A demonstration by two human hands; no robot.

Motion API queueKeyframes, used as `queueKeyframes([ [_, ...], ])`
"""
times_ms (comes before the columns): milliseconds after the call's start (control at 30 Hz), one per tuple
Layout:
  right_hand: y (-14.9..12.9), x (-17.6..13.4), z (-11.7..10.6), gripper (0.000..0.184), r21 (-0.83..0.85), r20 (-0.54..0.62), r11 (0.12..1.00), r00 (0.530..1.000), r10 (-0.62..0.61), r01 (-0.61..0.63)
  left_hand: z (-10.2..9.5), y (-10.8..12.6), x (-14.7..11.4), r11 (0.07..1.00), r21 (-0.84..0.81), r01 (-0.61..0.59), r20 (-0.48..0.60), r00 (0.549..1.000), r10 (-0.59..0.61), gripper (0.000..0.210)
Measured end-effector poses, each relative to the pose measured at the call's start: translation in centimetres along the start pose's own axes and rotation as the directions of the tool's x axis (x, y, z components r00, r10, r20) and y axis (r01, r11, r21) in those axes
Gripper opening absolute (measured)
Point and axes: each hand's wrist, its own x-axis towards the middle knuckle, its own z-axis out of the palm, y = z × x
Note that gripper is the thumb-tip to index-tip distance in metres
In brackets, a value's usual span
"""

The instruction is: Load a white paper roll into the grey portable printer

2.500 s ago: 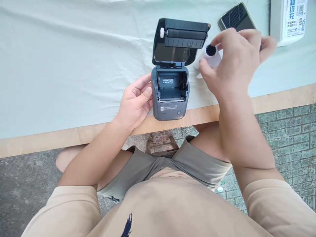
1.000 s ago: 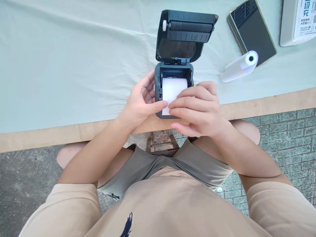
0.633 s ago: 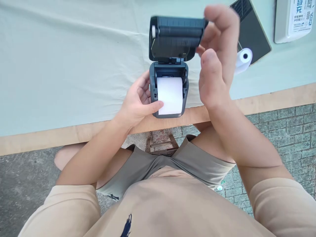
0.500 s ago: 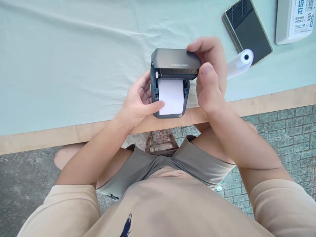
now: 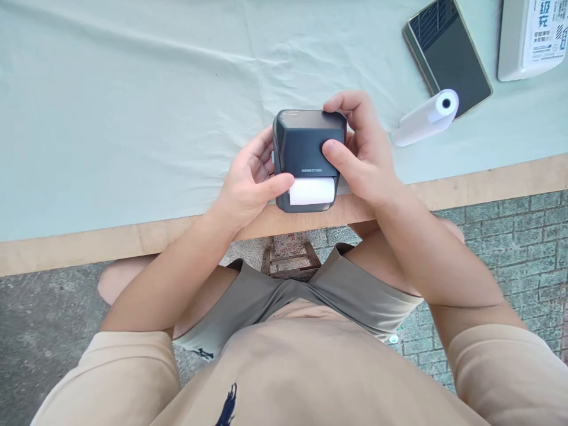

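A dark label printer [image 5: 306,151] is held between my two hands, just over the table's front edge. Its lid is down, and a white strip of label paper [image 5: 313,191] comes out below the lid's lower edge. My left hand [image 5: 254,183] grips the printer's left side, thumb at the paper's left end and fingers behind the body. On the other side, my right hand [image 5: 361,151] holds the lid's right part, with the thumb on top and the index finger at the far corner. The other right fingers are partly hidden behind the printer.
To the right, a white paper roll [image 5: 421,121] lies near a dark smartphone [image 5: 452,56]. A pale box with a printed label [image 5: 515,47] is at the far right. A light green cloth [image 5: 133,118] covers the table, whose wooden edge [image 5: 89,245] runs along the front.
My right hand has swung the printer's raised lid down over the paper roll compartment. Only a short strip of paper now shows. The left hand stays in place.
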Motion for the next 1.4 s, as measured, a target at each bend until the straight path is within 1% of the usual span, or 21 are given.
queueKeyframes([
  [100,0.3,-0.1,0.1,0.054,-0.030,-0.004,0.999,1.000,0.011,-0.011,0.3,0.2,0.0,0.999,-0.042,-0.013,-0.026,1.000,0.012,0.044],
  [233,0.6,-0.1,0.1,0.062,0.018,0.033,1.000,0.999,-0.003,0.002,0.6,0.6,-0.1,1.000,-0.006,-0.004,-0.045,0.999,0.003,0.042],
  [333,0.9,0.0,0.1,0.062,0.047,0.044,0.998,0.998,-0.038,0.036,0.6,0.7,-0.1,1.000,-0.029,-0.009,-0.033,0.999,0.008,0.039],
  [433,1.1,0.1,0.2,0.062,0.016,0.025,0.998,0.997,-0.066,0.066,0.5,0.7,-0.1,0.999,-0.032,-0.002,-0.053,0.999,0.000,0.036],
  [533,1.0,-0.1,0.4,0.058,-0.036,-0.007,0.998,0.999,-0.051,0.050,0.5,0.5,0.0,0.997,-0.074,0.025,-0.074,0.997,-0.031,0.030],
  [600,0.9,-0.3,0.4,0.058,-0.028,-0.002,0.999,0.999,-0.035,0.035,0.4,0.3,0.0,0.992,-0.124,0.039,-0.077,0.996,-0.048,0.026],
  [667,0.7,-0.4,0.4,0.059,-0.008,0.017,0.999,0.999,-0.047,0.047,0.3,0.2,0.1,0.991,-0.126,0.050,-0.088,0.994,-0.062,0.026],
  [733,0.6,-0.5,0.3,0.061,-0.013,0.034,0.996,0.995,-0.092,0.092,0.2,0.2,0.2,0.993,-0.102,0.060,-0.105,0.992,-0.071,0.029],
  [867,0.8,-0.5,-0.1,0.074,-0.060,0.087,0.981,0.980,-0.179,0.184,0.0,0.2,0.2,0.993,-0.093,0.070,-0.118,0.990,-0.081,0.035],
  [967,1.0,-0.3,-0.5,0.081,-0.069,0.139,0.978,0.972,-0.188,0.199,0.0,0.2,0.2,0.994,-0.081,0.073,-0.132,0.988,-0.083,0.037],
  [1200,1.0,-0.1,-1.6,0.085,-0.061,0.196,0.970,0.956,-0.221,0.236,0.1,0.3,0.2,0.995,-0.080,0.062,-0.129,0.989,-0.072,0.034],
  [1267,0.9,-0.2,-1.7,0.083,-0.087,0.190,0.966,0.956,-0.224,0.244,0.1,0.3,0.2,0.994,-0.082,0.066,-0.128,0.989,-0.076,0.032],
  [1333,0.6,-0.1,-1.7,0.078,-0.116,0.157,0.960,0.959,-0.235,0.254,0.1,0.3,0.2,0.994,-0.081,0.070,-0.137,0.987,-0.081,0.031],
  [1367,0.4,0.0,-1.6,0.075,-0.132,0.118,0.957,0.962,-0.245,0.260,0.1,0.3,0.2,0.994,-0.080,0.072,-0.145,0.986,-0.083,0.031],
  [1400,0.2,0.2,-1.4,0.071,-0.153,0.052,0.952,0.964,-0.262,0.267,0.1,0.2,0.2,0.994,-0.079,0.073,-0.153,0.985,-0.084,0.030],
])
